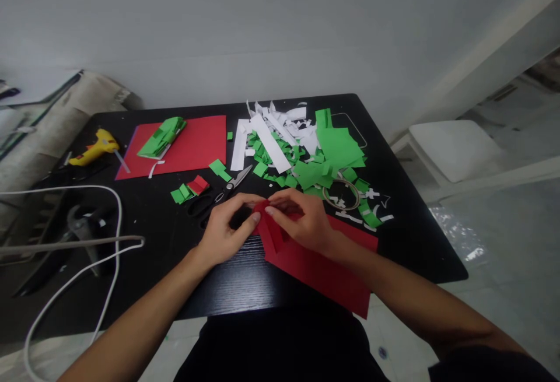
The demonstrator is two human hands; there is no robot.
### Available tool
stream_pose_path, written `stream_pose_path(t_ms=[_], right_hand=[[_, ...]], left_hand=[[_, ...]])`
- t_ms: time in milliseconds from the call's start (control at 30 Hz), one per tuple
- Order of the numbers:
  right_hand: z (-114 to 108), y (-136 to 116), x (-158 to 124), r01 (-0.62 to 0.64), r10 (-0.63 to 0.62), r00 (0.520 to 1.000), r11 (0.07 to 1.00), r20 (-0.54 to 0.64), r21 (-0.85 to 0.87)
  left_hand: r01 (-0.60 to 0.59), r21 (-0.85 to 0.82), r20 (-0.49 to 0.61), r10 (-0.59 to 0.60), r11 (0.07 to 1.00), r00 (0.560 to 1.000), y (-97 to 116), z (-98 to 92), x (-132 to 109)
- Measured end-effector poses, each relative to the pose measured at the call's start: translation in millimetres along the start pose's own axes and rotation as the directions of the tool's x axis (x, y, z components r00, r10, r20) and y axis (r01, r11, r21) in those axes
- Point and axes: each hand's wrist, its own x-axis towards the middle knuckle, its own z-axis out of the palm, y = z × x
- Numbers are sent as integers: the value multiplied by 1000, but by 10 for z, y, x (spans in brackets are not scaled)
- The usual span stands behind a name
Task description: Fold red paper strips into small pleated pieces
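Note:
Both of my hands meet over the front of the black table. My left hand (228, 224) is closed, its thumb and fingers pinching the left side of a folded piece of red paper (272, 235). At the top of that same piece, my right hand (304, 217) closes with thumb and fingertips. The lower part of the folded piece hangs over a larger red sheet (326, 268), which lies under my right wrist and juts past the front edge. Black-handled scissors (219, 196) lie just beyond my left hand, their blades apart. The fingers hide part of the fold.
White strips (271, 143) and green paper scraps (324, 166) pile up at the back, beside a tape ring (341, 195). Another red sheet (196, 149) carries folded green paper (163, 137). At left are a yellow glue gun (97, 147), pliers (83, 227) and a white cable (117, 242).

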Motion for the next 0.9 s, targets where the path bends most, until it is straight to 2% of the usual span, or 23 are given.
stream_pose_path(t_ms=[400,600,800,900], right_hand=[[19,-21,-32,26,-26,999,1000,33,-15],[21,-16,-12,45,-45,999,999,18,-29],[-7,-11,2,23,-24,997,1000,68,16],[-18,-12,-1,29,-33,994,999,103,40]], left_hand=[[22,-16,-92,-23,1000,996,31,64,8],[38,-50,-101,-43,998,994,2,74,6],[27,-57,-95,-32,998,995,-9,75,-5],[47,-121,-106,-60,992,992,9,68,10]])
